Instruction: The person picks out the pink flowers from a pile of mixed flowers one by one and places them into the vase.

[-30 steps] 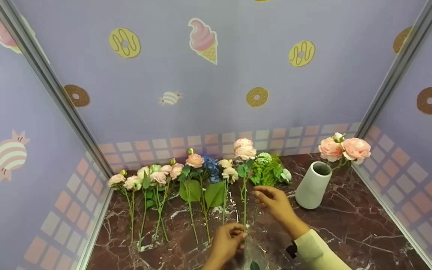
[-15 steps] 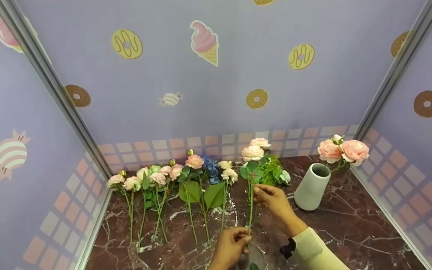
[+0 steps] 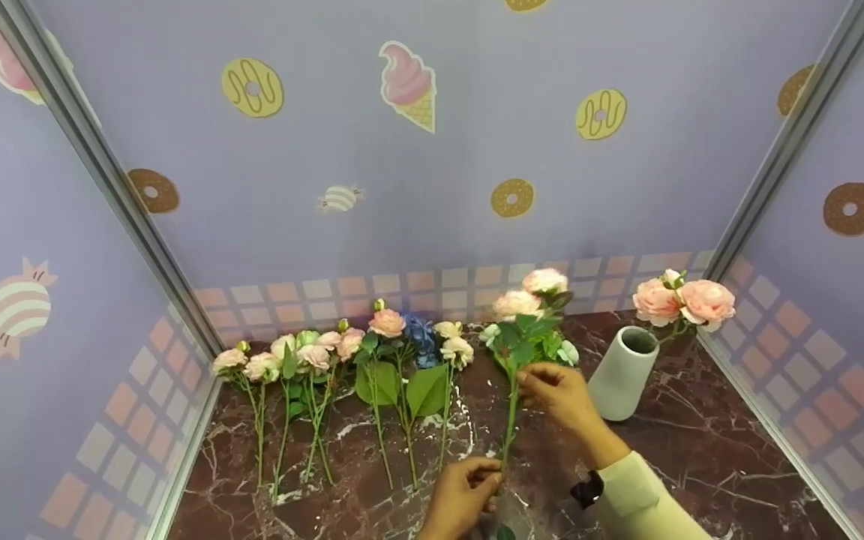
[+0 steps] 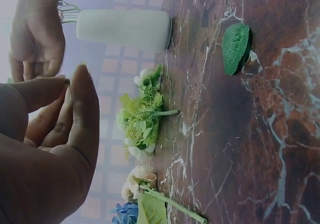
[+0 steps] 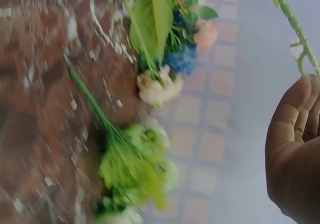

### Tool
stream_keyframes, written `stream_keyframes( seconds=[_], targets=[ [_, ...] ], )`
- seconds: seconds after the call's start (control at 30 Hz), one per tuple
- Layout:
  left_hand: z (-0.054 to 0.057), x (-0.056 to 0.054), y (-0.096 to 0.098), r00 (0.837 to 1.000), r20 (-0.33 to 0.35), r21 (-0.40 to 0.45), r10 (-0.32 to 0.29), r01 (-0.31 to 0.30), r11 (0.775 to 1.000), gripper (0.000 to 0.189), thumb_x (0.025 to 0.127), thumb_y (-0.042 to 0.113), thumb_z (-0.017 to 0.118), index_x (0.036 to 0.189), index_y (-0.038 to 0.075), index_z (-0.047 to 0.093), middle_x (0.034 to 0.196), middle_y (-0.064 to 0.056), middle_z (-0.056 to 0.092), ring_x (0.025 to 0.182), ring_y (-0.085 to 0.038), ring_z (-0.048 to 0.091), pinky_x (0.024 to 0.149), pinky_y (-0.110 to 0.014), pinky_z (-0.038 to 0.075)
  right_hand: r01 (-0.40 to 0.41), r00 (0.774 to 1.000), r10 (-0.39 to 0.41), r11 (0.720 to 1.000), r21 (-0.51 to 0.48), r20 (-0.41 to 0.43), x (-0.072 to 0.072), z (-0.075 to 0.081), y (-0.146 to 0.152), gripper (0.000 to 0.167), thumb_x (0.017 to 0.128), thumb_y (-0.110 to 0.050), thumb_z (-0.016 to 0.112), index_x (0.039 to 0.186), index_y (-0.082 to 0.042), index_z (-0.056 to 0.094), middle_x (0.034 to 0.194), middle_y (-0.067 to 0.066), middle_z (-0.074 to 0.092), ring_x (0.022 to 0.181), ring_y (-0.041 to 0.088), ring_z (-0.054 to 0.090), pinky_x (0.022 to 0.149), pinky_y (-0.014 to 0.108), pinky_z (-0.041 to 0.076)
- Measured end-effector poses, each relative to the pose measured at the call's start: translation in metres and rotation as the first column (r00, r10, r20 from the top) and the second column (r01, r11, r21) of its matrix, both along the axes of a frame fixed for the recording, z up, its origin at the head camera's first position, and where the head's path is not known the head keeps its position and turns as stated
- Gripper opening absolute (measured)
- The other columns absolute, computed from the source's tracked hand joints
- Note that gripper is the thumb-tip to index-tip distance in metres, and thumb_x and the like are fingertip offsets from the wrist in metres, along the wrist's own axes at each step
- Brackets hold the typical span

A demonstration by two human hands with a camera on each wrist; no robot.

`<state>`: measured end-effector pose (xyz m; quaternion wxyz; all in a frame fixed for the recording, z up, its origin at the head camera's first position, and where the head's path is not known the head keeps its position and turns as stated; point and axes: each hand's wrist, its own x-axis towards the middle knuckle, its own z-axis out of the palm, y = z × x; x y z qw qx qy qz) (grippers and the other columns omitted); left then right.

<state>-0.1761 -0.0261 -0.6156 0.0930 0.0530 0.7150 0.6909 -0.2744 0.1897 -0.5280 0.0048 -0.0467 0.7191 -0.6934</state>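
Marbled counter [image 3: 702, 465] below, white vase [image 3: 622, 379] at right: the left hand [image 3: 464, 495] pinches the pink flower [image 3: 518, 304] low on its stem, the right hand [image 3: 568, 401] higher, probably adjusting it; next likely needs both grips steady.

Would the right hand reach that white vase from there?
Probably yes: the white vase stands close beside the right hand, nothing visible between them, though that hand is busy at the flower stem.

Low in the head view, I can't see where the flower stem [image 3: 511, 412] ends behind the left hand [image 3: 462, 496]; the bottom edge clips a green leaf [image 3: 505, 532]. In the right wrist view, the leafy bunch [image 5: 131, 168], lower middle, is blurred, and the right edge crops the right hand [image 5: 295, 156].
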Motion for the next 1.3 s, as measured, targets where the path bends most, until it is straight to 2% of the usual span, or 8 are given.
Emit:
stream_keyframes(
  seconds=[0.17, 0.23, 0.4, 0.57, 0.73, 0.97, 1.1, 1.3],
  targets=[
    [-0.02, -0.005, -0.006, 0.998, -0.051, 0.017, 0.038, -0.037, 0.999, 0.02, 0.108, 0.018, 0.078, 0.119, 0.002, 0.083, 0.104, -0.01, 0.084, 0.082, -0.013, 0.077, 0.064, -0.026, 0.066, 0.229, 0.951, -0.175, 0.952, 0.201, -0.255, -0.004, 0.04, 0.029, 0.013, 0.103, 0.003, 0.075, 0.11, 0.013, 0.078, 0.089, 0.012, 0.081, 0.069, 0.006, 0.067, 0.064, 0.02, 0.058],
    [-0.017, -0.006, -0.006, 0.997, -0.013, 0.007, 0.082, -0.081, 0.997, 0.019, 0.108, 0.017, 0.077, 0.118, 0.002, 0.083, 0.105, -0.011, 0.085, 0.08, -0.014, 0.076, 0.064, -0.025, 0.066, 0.363, 0.883, -0.222, 0.882, 0.3, -0.415, -0.008, 0.061, 0.044, 0.009, 0.103, 0.002, 0.076, 0.107, 0.008, 0.081, 0.093, 0.018, 0.082, 0.073, 0.01, 0.069, 0.068, 0.014, 0.055],
    [0.001, -0.006, -0.005, 0.982, 0.097, -0.023, 0.161, -0.159, 0.987, 0.012, 0.108, 0.009, 0.075, 0.113, 0.001, 0.081, 0.101, -0.01, 0.083, 0.074, -0.012, 0.071, 0.061, -0.023, 0.063, 0.677, 0.645, -0.293, 0.648, 0.349, -0.706, -0.023, 0.103, 0.075, 0.008, 0.102, 0.0, 0.077, 0.102, 0.002, 0.084, 0.095, 0.021, 0.085, 0.084, 0.037, 0.082, 0.08, -0.001, 0.04],
    [-0.002, -0.006, -0.003, 0.978, 0.118, -0.007, 0.175, -0.175, 0.985, 0.01, 0.108, 0.008, 0.074, 0.112, 0.001, 0.081, 0.101, -0.01, 0.082, 0.074, -0.01, 0.07, 0.062, -0.024, 0.064, 0.78, 0.531, -0.329, 0.55, 0.298, -0.781, -0.032, 0.114, 0.091, 0.008, 0.102, 0.0, 0.075, 0.102, 0.003, 0.083, 0.094, 0.021, 0.085, 0.087, 0.044, 0.085, 0.08, 0.011, 0.053],
    [-0.004, -0.006, -0.004, 0.97, 0.134, -0.016, 0.203, -0.203, 0.979, 0.012, 0.109, 0.01, 0.074, 0.115, 0.001, 0.08, 0.108, -0.014, 0.084, 0.083, -0.015, 0.076, 0.064, -0.027, 0.066, 0.804, 0.501, -0.289, 0.503, 0.316, -0.816, -0.039, 0.094, 0.098, 0.006, 0.099, 0.003, 0.075, 0.096, 0.006, 0.08, 0.089, 0.025, 0.082, 0.08, 0.048, 0.079, 0.073, 0.062, 0.059],
    [-0.006, -0.006, -0.005, 0.967, 0.139, 0.002, 0.212, -0.214, 0.977, 0.013, 0.109, 0.01, 0.074, 0.114, -0.001, 0.079, 0.107, -0.016, 0.083, 0.079, -0.015, 0.075, 0.061, -0.024, 0.063, 0.812, 0.523, -0.278, 0.451, 0.371, -0.806, -0.044, 0.061, 0.1, 0.007, 0.095, 0.006, 0.077, 0.089, 0.005, 0.076, 0.079, 0.025, 0.074, 0.072, 0.051, 0.071, 0.067, 0.066, 0.055],
    [-0.008, -0.007, -0.006, 0.966, 0.147, -0.003, 0.211, -0.213, 0.977, 0.014, 0.109, 0.01, 0.073, 0.115, -0.002, 0.079, 0.109, -0.017, 0.083, 0.082, -0.016, 0.076, 0.062, -0.025, 0.064, 0.826, 0.532, -0.279, 0.377, 0.418, -0.799, -0.047, 0.045, 0.1, 0.013, 0.094, 0.002, 0.075, 0.082, 0.004, 0.07, 0.074, 0.029, 0.071, 0.067, 0.06, 0.068, 0.061, 0.073, 0.052],
    [-0.012, -0.007, -0.009, 0.97, 0.126, -0.044, 0.207, -0.203, 0.978, 0.012, 0.109, 0.01, 0.073, 0.113, 0.001, 0.08, 0.109, -0.015, 0.085, 0.082, -0.013, 0.075, 0.063, -0.026, 0.064, 0.797, 0.602, -0.335, 0.306, 0.521, -0.724, -0.049, 0.024, 0.103, 0.009, 0.096, -0.004, 0.074, 0.092, 0.004, 0.073, 0.08, 0.036, 0.073, 0.071, 0.069, 0.069, 0.06, 0.081, 0.052]
  ],
)
